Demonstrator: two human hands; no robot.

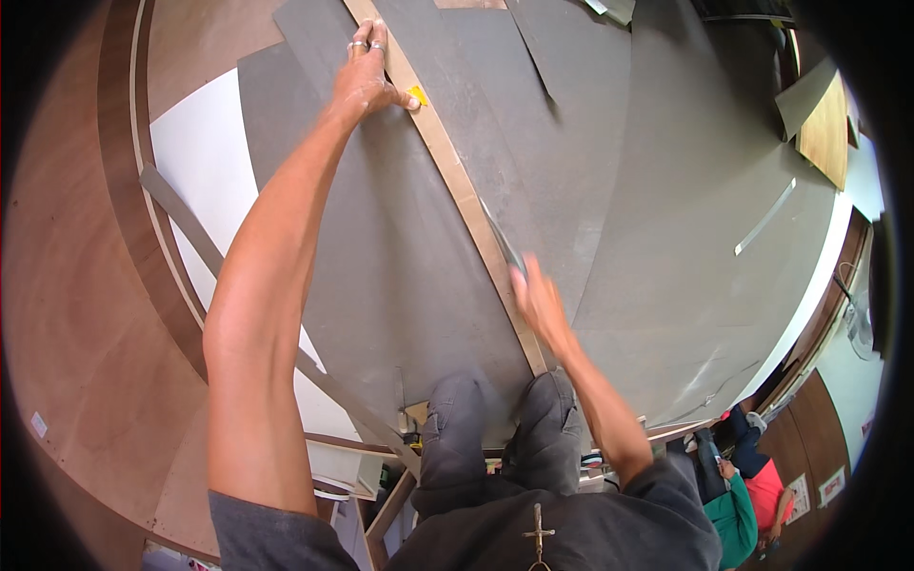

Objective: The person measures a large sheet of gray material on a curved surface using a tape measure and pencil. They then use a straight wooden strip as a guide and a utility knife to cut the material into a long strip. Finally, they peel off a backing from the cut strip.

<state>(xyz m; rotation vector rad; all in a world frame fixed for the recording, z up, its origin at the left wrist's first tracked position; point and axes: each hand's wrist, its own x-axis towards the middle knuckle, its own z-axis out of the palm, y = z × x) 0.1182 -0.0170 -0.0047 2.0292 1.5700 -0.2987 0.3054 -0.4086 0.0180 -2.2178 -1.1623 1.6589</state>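
A long, pale wooden strip [464,198] lies slantwise across a dark grey sheet [352,266]. My left hand [369,81] presses on its far part, fingers stretched out along it and the thumb spread beside a small yellow patch [418,95]. Rings circle two of the fingers. Nearer to me, my right hand [540,297] is closed around a knife-like tool with a long thin grey blade [502,235]. The blade lies along the right edge of the strip. Motion slightly blurs this hand, and most of the tool's handle is hidden in it.
My knees [457,404] are at the near end of the strip. A narrow grey offcut [181,214] and a white sheet [205,133] lie to the left, by a brown wooden panel [105,314]. Other people [752,495] are at the lower right. A thin light strip [764,217] lies far right.
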